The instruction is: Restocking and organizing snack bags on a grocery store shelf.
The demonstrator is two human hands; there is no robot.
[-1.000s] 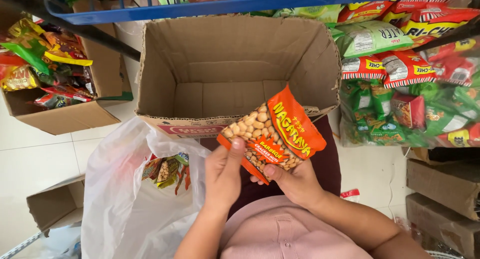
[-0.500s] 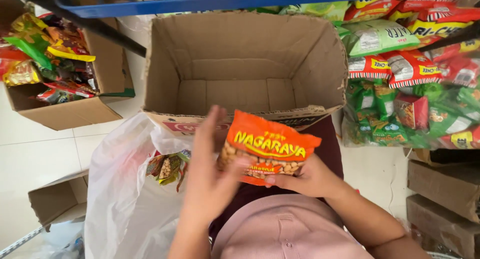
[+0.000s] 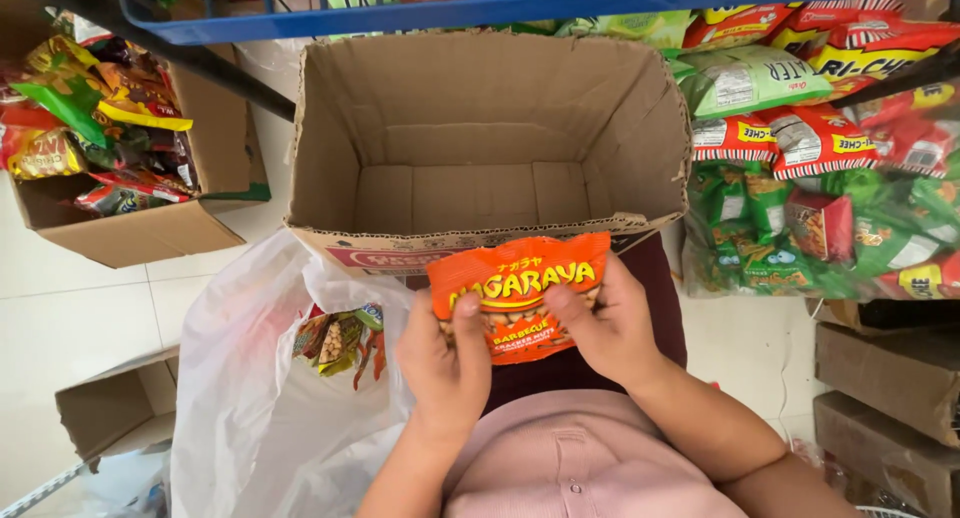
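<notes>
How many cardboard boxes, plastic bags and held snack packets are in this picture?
Cardboard boxes: 5 (big open box, snack-filled box at left, small box lower left, two boxes at lower right)
White plastic bags: 1
Orange snack packets held in both hands: 1
Total: 7

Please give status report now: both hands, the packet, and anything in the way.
Left hand and right hand both grip the orange snack packet, held flat. Open cardboard box just beyond, empty inside. White plastic bag at left; nothing blocks.
</notes>
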